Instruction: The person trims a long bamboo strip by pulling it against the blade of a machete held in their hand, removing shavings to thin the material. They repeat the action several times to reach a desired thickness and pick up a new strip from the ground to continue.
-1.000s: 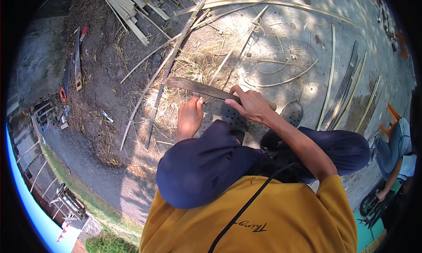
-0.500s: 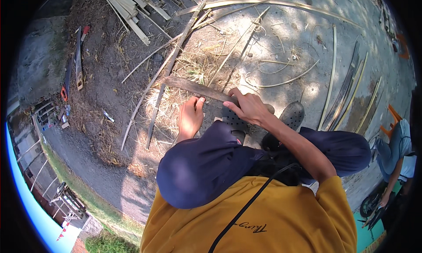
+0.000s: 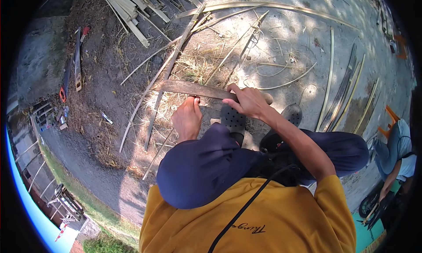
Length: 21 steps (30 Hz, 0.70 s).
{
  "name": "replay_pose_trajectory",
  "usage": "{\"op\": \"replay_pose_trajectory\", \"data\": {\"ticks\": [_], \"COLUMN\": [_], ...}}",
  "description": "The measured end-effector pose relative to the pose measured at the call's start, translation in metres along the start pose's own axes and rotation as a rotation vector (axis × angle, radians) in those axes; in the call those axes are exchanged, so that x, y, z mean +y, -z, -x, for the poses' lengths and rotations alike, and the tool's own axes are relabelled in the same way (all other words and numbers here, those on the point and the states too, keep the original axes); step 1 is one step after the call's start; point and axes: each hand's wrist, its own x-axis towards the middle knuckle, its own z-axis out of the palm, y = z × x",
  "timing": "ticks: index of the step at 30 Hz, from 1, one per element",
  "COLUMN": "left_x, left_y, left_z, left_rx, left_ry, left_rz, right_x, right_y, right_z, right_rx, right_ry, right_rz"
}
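My right hand (image 3: 251,103) is wrapped round the handle of a machete (image 3: 182,87). Its broad, brownish blade points left, and the rounded wooden handle end shows past my fingers. Just below the blade's edge, my left hand (image 3: 188,120) is closed, thumb and fingertips together. A thin bamboo strip (image 3: 159,154) comes out from beneath this hand toward the lower left. Beyond the blade another length of bamboo (image 3: 231,55) runs to the upper right; the blade and hand hide whether the two are one piece. Under the machete handle is my grey clog (image 3: 233,117).
Split bamboo (image 3: 125,9) is piled at the upper left. Long slats (image 3: 176,55) cross the ground ahead, with shavings (image 3: 200,64) among them. Two handsaws (image 3: 78,62) lie left. More strips (image 3: 347,88) lie right, near a seated person (image 3: 393,152) and an orange chair (image 3: 389,121).
The machete blade has shifted left and lies more level. My left hand has moved slightly down and left, and more of the bamboo strip shows below it.
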Motion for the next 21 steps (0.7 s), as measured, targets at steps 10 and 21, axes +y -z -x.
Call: {"op": "replay_pose_trajectory", "data": {"ticks": [10,21], "left_x": [0.001,0.003], "left_y": [0.002,0.01], "left_z": [-0.004,-0.01], "left_rx": [-0.047,0.106], "left_ry": [0.05,-0.054], "left_rz": [-0.062,-0.042], "right_x": [-0.001,-0.033], "right_y": [0.005,0.005], "right_z": [-0.005,-0.004], "right_rx": [0.043,0.085], "right_ry": [-0.005,-0.069], "right_rz": [0.103,0.01]}}
